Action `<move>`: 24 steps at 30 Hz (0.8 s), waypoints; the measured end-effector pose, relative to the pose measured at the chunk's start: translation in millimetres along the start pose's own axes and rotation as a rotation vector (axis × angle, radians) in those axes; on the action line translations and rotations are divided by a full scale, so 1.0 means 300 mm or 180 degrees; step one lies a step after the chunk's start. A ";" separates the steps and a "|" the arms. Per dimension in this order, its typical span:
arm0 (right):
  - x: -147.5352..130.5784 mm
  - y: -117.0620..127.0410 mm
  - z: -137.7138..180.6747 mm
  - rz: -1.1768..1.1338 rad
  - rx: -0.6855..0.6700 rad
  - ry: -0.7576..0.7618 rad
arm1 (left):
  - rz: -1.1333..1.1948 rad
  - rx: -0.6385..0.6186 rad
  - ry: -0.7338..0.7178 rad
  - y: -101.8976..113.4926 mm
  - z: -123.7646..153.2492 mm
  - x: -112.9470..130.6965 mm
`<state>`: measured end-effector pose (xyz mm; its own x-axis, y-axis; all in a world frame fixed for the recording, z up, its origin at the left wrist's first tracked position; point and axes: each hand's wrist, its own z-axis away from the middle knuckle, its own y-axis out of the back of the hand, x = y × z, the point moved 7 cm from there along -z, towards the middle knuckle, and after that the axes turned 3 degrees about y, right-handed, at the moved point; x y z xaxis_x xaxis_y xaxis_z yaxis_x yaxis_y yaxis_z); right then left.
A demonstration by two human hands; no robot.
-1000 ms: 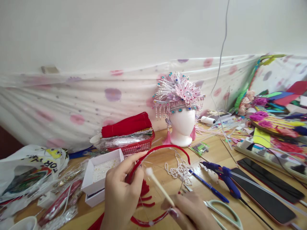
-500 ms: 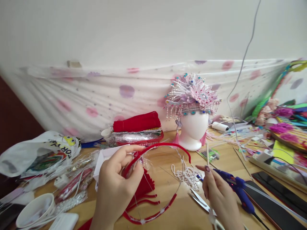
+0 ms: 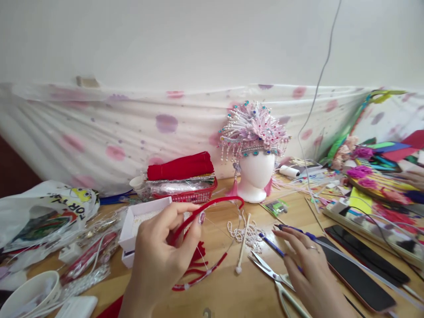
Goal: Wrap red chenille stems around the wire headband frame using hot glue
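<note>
My left hand pinches a wire hoop, partly wrapped in red fuzzy strip, between thumb and fingers. Part of the hoop is bare wire with whitish blobs. My right hand lies over a blue glue gun, fingers stretched out, covering much of its body; whether they touch it I cannot tell. A pale stick with a whitish lump at its lower end lies between my hands. Near my right hand are scissors and a blue pen. Behind the hoop, pearl strings lie beside red fuzzy strips.
A white mannequin head wears a beaded pink headdress. Left of it stands a red basket, with a white box in front. Phones and a power strip lie right. Another person's hand shows at the right edge.
My right hand has let go of the stick, which now lies on the table, and has moved over the glue gun. The view has turned slightly right. My left hand still grips the hoop.
</note>
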<state>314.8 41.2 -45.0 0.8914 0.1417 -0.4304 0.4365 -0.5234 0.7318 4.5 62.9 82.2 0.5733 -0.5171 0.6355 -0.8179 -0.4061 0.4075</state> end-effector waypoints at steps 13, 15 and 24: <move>-0.023 0.063 0.069 -0.1550 -0.0107 -0.0496 | -0.0370 0.0423 -0.2307 -0.018 0.088 0.163; -0.063 0.020 0.077 -0.1930 -0.0236 -0.0741 | -0.0470 0.0231 -0.2437 -0.049 0.118 0.177; -0.200 -0.229 0.138 -0.4104 -0.1449 -0.2029 | -0.0891 -0.0853 -0.2762 -0.192 0.380 0.137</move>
<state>226.2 33.9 -91.2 -0.2692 -0.1527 -0.9509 0.9627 -0.0138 -0.2703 80.8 -21.0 10.0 0.4971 -0.8502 -0.1731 -0.5674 -0.4695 0.6765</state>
